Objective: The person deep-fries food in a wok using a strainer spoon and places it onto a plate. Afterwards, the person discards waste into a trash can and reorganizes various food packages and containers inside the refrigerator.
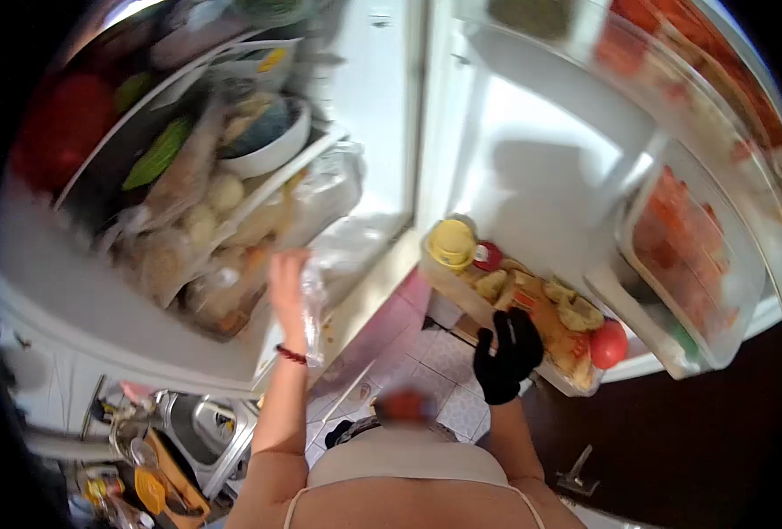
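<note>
My left hand (289, 286), bare with a red bracelet on the wrist, is at the fridge's lower front edge. Its fingers are curled, and a crumpled clear plastic bag (313, 309) hangs from it along the wrist. Just beyond are bagged foods (223, 295) on the bottom shelf. My right hand (507, 354), in a black glove, is at the front of the low door bin (461, 295). Its thumb and fingers are apart, with nothing visible in them. Inside that bin are a yellow-lidded jar (452, 243), a red-capped item (487, 257), bagged food (541, 309) and a red round item (609, 344).
The fridge door (541, 167) stands wide open on the right. A clear container with orange-red pieces (677, 225) sits higher in the door. On the left shelf are a white bowl (276, 150) and a green vegetable (158, 154). A metal sink (206, 428) lies lower left.
</note>
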Tool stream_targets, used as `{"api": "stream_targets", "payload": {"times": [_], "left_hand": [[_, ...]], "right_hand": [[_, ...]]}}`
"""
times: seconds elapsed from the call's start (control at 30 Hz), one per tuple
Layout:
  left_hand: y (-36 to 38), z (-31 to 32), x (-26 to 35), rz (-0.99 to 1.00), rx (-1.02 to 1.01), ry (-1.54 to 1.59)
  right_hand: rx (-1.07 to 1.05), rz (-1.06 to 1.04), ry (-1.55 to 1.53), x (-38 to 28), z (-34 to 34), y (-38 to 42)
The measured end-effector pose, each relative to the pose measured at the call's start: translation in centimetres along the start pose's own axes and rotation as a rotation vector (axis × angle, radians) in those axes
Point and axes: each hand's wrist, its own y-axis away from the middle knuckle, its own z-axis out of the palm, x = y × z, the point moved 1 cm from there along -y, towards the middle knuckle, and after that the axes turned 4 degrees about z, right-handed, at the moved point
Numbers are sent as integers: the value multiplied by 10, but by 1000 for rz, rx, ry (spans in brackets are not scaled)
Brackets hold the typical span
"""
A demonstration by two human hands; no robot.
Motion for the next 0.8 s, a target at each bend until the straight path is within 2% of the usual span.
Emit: {"api": "stream_targets", "payload": {"times": [0.03,0.1,0.17,0.3,0.4,0.53,0.63,0.73,0.8], "left_hand": [[2,1,-13,-19,-28,-154],[14,4,-35,-8,-229,-409],[27,7,-49,37,-241,-398],[27,-15,-34,45,-436,-493],[9,-35,5,43,-510,-608],[-17,-46,65,54,-372,-466],[-22,-19,92,67,-379,31],[-22,23,101,82,-493,240],[-23,43,103,32,-480,293]], "right_hand": [[-24,22,-2,0,-2,-2],[-15,43,17,0,-4,-1],[-30,82,31,0,-7,-1],[-10,169,28,-4,-14,-3],[-15,242,-12,-6,-18,-8],[-83,308,-41,-8,-24,-20],[-110,295,-34,-11,-22,-33],[-87,276,-63,-7,-15,-43],[-61,295,-75,-1,-12,-47]]}}
